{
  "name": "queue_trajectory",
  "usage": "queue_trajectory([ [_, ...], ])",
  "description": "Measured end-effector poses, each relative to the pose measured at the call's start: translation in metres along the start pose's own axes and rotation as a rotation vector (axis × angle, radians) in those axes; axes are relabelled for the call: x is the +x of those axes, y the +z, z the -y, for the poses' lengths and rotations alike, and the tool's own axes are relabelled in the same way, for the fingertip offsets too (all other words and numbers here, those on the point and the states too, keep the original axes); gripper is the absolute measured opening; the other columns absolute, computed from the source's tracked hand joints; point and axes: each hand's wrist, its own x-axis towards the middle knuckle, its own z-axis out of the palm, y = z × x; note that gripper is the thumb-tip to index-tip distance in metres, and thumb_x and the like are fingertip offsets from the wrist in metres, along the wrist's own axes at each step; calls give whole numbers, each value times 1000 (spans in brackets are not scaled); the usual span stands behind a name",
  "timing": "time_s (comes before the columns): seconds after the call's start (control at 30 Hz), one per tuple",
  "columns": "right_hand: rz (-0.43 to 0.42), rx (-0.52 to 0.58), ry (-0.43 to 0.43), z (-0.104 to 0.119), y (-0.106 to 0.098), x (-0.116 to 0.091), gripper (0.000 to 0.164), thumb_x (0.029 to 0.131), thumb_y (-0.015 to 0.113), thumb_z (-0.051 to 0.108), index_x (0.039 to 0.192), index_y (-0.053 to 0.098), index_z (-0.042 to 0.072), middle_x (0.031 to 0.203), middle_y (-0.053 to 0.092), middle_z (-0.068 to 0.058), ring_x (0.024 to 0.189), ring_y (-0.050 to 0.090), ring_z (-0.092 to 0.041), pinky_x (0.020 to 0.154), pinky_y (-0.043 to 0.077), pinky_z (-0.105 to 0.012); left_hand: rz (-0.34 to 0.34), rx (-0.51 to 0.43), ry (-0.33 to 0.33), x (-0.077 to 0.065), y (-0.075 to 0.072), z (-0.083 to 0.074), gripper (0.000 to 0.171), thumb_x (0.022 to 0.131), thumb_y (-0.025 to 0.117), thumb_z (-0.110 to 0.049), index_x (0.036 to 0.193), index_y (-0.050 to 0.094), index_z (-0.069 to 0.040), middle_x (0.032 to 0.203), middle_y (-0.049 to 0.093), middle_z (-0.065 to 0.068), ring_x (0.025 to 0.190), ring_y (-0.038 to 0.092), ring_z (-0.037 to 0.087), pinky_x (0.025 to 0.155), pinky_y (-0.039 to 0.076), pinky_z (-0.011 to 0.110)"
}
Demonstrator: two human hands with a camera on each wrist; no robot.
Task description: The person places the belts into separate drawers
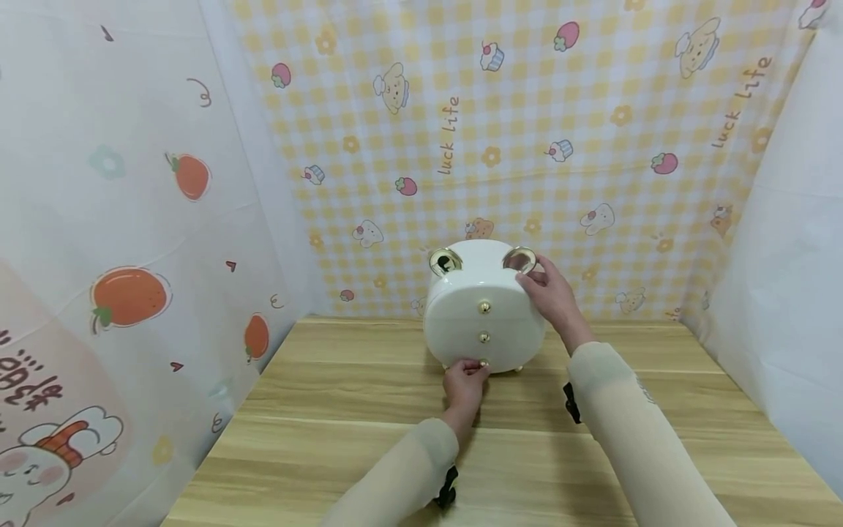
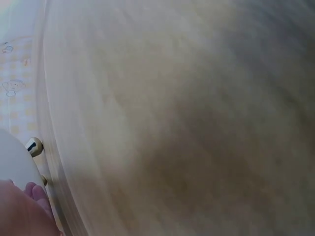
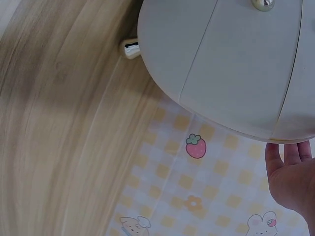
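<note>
A white rounded drawer box (image 1: 454, 322) with two gold ring ears and a column of gold knobs (image 1: 484, 337) stands upright on short gold feet. At its lowest knob, my left hand (image 1: 464, 388) pinches with thumb and fingers. My right hand (image 1: 553, 296) holds the upper right side by the gold ear (image 1: 520, 260), thumb towards the front. In the right wrist view, seams between drawers show on the box (image 3: 221, 69), and the right hand's fingers (image 3: 291, 153) lie against its edge. The left wrist view catches only part of the left hand (image 2: 24, 211) beside the box.
The box stands towards the back of a wood-grain table (image 1: 369, 395). Behind it hangs a yellow checked cloth (image 1: 454, 146), with a printed white cloth (image 1: 217, 293) on the left and a plain white one (image 1: 777, 293) on the right.
</note>
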Motion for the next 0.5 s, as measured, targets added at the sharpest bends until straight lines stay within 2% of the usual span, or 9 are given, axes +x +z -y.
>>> queue_trajectory([
  [0.17, 5, -9, 12, -5, 2, -1, 71, 101, 56, 36, 159, 20, 14, 145, 47, -24, 130, 49, -40, 106, 40, -53, 12, 28, 1, -3, -6, 0, 11, 78, 81, -3, 81, 70, -2, 73, 68, 0, 64, 61, 7, 60, 52, 23],
  [0.33, -4, -17, -14, -7, -3, -2, 69, 102, 56, 35, 158, 23, 13, 143, 49, -25, 129, 49, -41, 105, 40, -54, 91, 79, 32, -1, -11, 1, 13, 80, 82, -8, 83, 70, -4, 75, 67, -2, 67, 60, 6, 62, 51, 23],
  [0.43, 20, -68, -33, -9, -8, -3, 68, 102, 53, 38, 159, 22, 14, 144, 48, -25, 131, 46, -42, 105, 39, -56, 109, 101, 84, 3, -19, -1, 11, 81, 80, -8, 84, 70, -4, 76, 67, -1, 68, 60, 8, 62, 52, 24],
  [0.5, 38, -145, -44, -12, -14, -3, 69, 104, 49, 41, 159, 19, 14, 144, 47, -26, 133, 44, -44, 106, 38, -58, 94, 131, 120, 6, -29, -8, 9, 82, 77, -7, 86, 70, -5, 80, 67, 0, 72, 61, 10, 65, 53, 25],
])
